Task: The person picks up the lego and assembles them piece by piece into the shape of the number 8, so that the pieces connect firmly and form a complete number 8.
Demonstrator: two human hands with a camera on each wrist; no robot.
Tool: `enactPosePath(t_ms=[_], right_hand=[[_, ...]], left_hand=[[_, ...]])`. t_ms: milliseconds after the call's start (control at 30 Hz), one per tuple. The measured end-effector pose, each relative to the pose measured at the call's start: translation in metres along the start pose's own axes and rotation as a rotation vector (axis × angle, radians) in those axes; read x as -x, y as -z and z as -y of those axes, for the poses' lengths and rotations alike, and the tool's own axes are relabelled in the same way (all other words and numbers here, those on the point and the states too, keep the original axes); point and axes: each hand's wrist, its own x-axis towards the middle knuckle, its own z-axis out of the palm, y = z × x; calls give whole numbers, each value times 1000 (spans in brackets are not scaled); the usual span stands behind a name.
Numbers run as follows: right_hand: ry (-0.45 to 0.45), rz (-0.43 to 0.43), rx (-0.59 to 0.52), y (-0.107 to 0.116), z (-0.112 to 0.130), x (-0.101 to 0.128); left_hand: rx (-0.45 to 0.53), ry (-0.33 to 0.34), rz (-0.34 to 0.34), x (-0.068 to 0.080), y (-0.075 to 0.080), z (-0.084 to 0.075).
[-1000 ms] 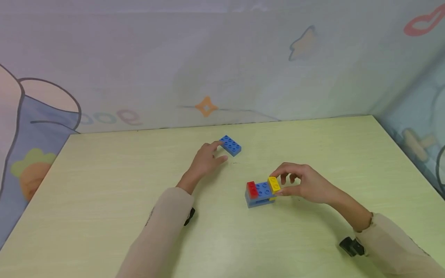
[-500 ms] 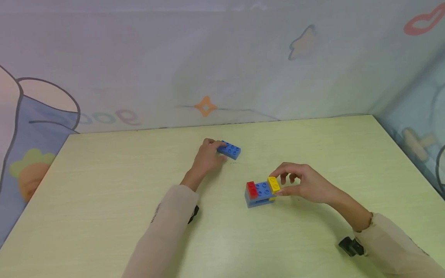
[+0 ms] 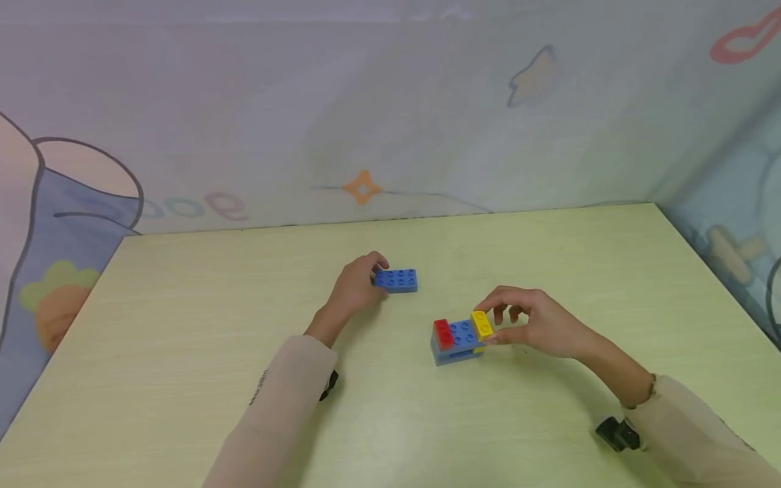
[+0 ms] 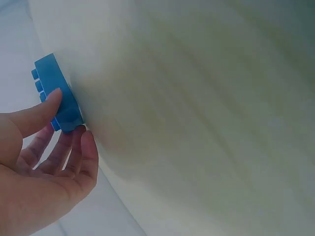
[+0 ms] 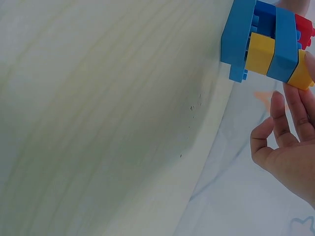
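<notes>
My left hand pinches a loose blue building brick by its left end, thumb on the near side. In the left wrist view this studded brick sits between thumb and fingers, close to the tabletop. To the right stands a stack of bricks: a red brick and a yellow brick lie on top of a blue brick. My right hand pinches the top yellow brick between thumb and fingers. Lower down, the right wrist view shows another yellow brick between two blue layers.
Both hands work over a pale wooden table. A printed cloth backdrop hangs behind its far edge, and more printed cloth borders the sides. Black wrist devices show at the left cuff and the right cuff.
My left hand has taken hold of the loose blue brick, turned it roughly parallel to the table's far edge, and brought it nearer. The right hand and stack have stayed put.
</notes>
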Motion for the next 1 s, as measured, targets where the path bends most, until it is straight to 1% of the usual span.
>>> enactPosePath(t_ms=[133,233,333,433,567,633,733,833,1000], right_hand=[[-3,-1,0,1,-1,0],[11,-2,-4,0,-2,0],[23,-3,-6,0,-2,0],[27,-2,-8,-1,-1,-1],[34,5,-4,-1,-1,-2],[44,5,3,0,-3,-2],[52,2,20,1,-4,-3],[55,-5,34,1,-4,-3],[54,-5,45,0,-2,-4]], left_hand=[[-51,10,28,2,2,-1],[-63,14,44,6,5,-7],[-42,1,50,14,9,-21],[17,-17,50,27,13,-39],[78,-74,66,49,17,-62],[84,-103,85,58,18,-72],[61,-146,117,69,16,-82],[31,-167,141,74,11,-87],[29,-171,145,77,3,-90]])
